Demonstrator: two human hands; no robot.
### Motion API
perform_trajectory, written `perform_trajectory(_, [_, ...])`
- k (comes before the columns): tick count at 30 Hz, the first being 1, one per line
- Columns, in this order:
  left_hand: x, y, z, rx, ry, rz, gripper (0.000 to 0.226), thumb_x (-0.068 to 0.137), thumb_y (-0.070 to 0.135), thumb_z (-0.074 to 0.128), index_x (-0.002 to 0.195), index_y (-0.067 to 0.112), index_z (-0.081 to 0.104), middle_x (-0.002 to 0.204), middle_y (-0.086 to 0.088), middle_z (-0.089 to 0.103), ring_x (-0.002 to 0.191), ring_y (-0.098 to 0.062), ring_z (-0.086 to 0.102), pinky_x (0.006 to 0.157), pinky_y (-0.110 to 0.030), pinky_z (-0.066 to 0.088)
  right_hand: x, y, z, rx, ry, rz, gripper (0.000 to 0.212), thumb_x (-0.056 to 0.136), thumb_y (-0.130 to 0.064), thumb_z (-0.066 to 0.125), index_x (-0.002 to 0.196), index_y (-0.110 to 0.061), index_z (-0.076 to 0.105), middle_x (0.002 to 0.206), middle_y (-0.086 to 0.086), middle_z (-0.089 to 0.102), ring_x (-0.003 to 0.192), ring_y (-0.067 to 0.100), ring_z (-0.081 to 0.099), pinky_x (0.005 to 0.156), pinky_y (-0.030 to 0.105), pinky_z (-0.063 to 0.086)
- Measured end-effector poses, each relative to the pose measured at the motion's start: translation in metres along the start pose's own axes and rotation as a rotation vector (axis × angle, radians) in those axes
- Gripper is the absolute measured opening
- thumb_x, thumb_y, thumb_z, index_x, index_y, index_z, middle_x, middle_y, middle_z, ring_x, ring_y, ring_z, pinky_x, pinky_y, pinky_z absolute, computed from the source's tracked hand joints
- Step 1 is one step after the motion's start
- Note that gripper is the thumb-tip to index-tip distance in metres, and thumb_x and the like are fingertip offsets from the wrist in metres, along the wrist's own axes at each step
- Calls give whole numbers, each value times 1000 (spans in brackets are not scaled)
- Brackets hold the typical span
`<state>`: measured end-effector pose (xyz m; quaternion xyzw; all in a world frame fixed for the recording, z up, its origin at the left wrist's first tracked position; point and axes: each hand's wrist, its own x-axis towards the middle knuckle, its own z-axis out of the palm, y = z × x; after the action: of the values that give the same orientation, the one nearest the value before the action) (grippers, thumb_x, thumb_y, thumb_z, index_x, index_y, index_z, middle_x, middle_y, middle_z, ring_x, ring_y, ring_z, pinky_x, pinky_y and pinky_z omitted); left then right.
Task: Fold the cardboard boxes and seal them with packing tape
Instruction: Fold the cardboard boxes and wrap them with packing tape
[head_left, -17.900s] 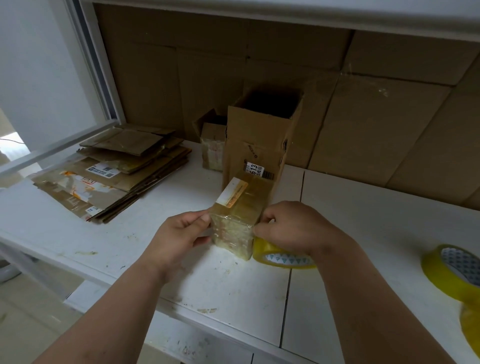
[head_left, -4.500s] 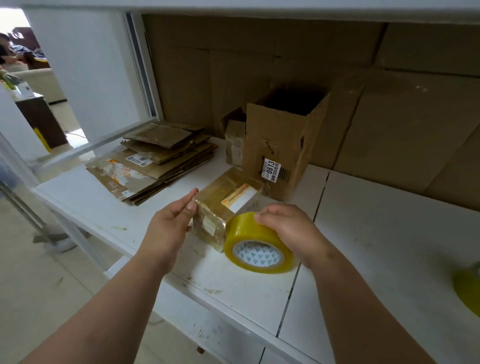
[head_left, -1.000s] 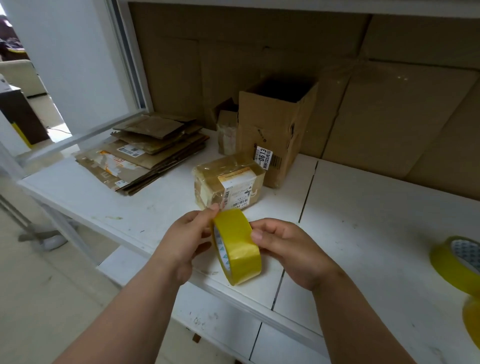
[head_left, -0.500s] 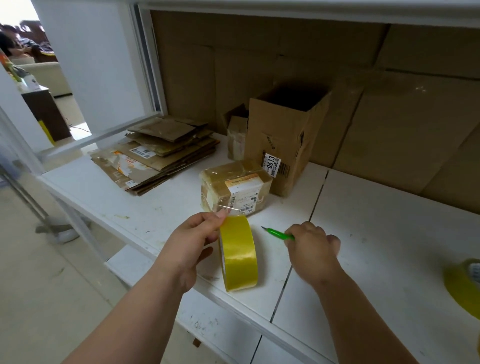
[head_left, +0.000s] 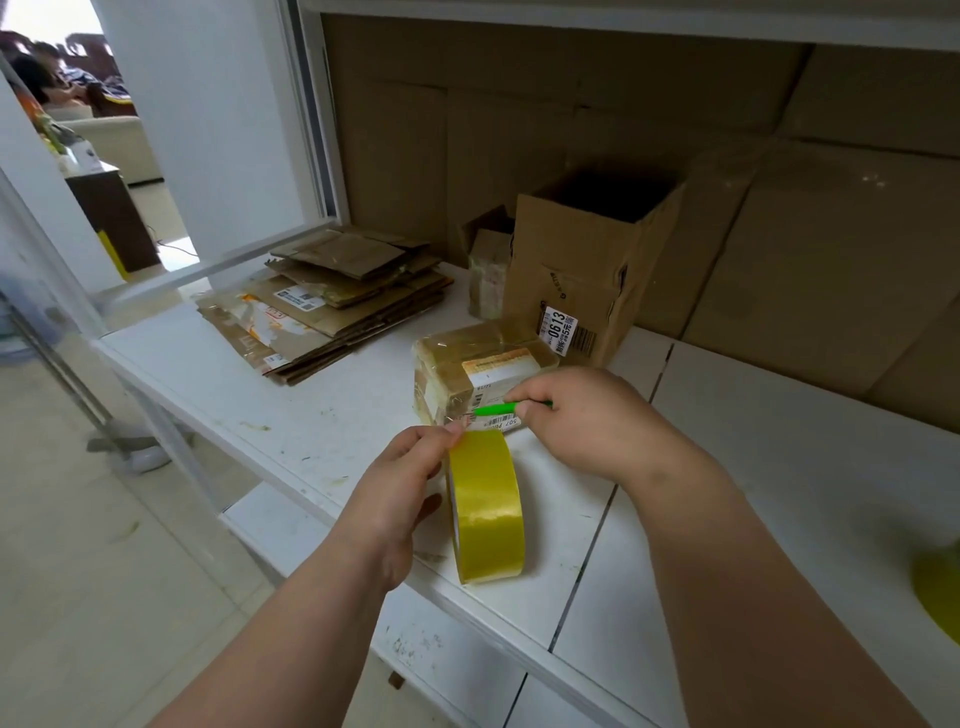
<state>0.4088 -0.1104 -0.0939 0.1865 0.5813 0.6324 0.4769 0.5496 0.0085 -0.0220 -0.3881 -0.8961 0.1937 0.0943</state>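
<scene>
A yellow tape roll (head_left: 488, 512) stands on edge near the front of the white table (head_left: 753, 499). My left hand (head_left: 402, 480) pinches the tape's loose end at the top of the roll. My right hand (head_left: 587, 415) grips a small green cutter (head_left: 496, 409) and holds its tip just above the roll, by the tape end. Right behind lies a small box wrapped in clear tape (head_left: 480, 371) with a white label on it. A taller open cardboard box (head_left: 587, 270) stands behind that.
A stack of flattened cardboard boxes (head_left: 327, 301) lies at the back left of the table. A small taped box (head_left: 488, 270) stands left of the tall one. Another yellow tape roll (head_left: 937, 587) sits at the right edge. Cardboard sheets line the back wall.
My right hand carried the green cutter left from the table to the tape end above the roll. My left hand keeps its pinch on the tape end; the roll stays standing.
</scene>
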Motion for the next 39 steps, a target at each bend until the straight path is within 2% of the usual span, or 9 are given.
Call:
perform_trajectory(2, [2,-2,0,-1,4,-3,32,77,53,74,97,28,74,105,1,73,114,-20,61,101,-42,46,5,-5,-3,-102,-2,-21,28,99,-36,48,119,-40,67,94,-15,66,80,10,59,60,24,39])
perform_trajectory(5, [2,-3,0,1,0,0,26,85,48,68,97,26,73,98,2,75,107,-18,65,89,-36,49,8,-10,-5,-192,10,-52,28,99,-34,47,115,-37,69,101,-10,69,90,16,60,70,27,42])
perform_trajectory(12, [4,-2,-1,1,-10,22,19,87,46,66,84,29,73,96,0,75,94,-14,69,78,-31,49,10,-23,-3,-255,23,-65,25,95,-28,49,101,-28,73,94,-4,71,92,21,62,85,32,48])
perform_trajectory(20, [7,-1,-5,7,2,16,16,89,42,66,83,28,73,102,-3,74,99,-20,70,82,-34,51,19,-28,1,-382,9,-97,18,88,-20,53,73,-18,62,69,-1,57,73,24,54,64,32,31])
perform_trajectory(28, [7,6,-6,11,-25,2,9,88,26,62,88,19,67,82,-2,71,73,-12,67,72,-31,47,16,-1,0,-412,91,-120,22,95,-28,50,102,-24,70,95,-3,70,88,21,63,80,31,44])
perform_trajectory(31, [9,8,-6,13,-41,0,8,86,24,61,91,18,66,80,-1,70,74,-12,65,74,-31,46,6,18,8,-194,189,16,11,93,-33,52,95,-32,63,87,-8,66,85,20,61,77,30,36])
perform_trajectory(34, [9,9,-6,29,-61,-6,9,86,23,61,92,18,65,80,-1,70,73,-12,65,74,-31,45,-2,40,29,-149,77,175,4,95,-35,49,90,-35,49,82,-11,56,91,19,62,80,29,31])
perform_trajectory(37, [9,8,-6,32,-59,-19,10,86,25,62,91,18,66,82,-3,70,79,-18,63,74,-32,46,-12,52,53,-154,-34,270,2,97,-37,49,97,-35,49,93,-11,61,97,17,62,87,31,35])
perform_trajectory(39, [9,8,-5,32,-56,-26,12,87,26,62,94,16,66,85,-4,71,82,-20,63,75,-32,46,-14,56,60,-202,-10,286,15,95,-38,53,110,-38,57,118,-11,59,114,17,56,97,34,34])
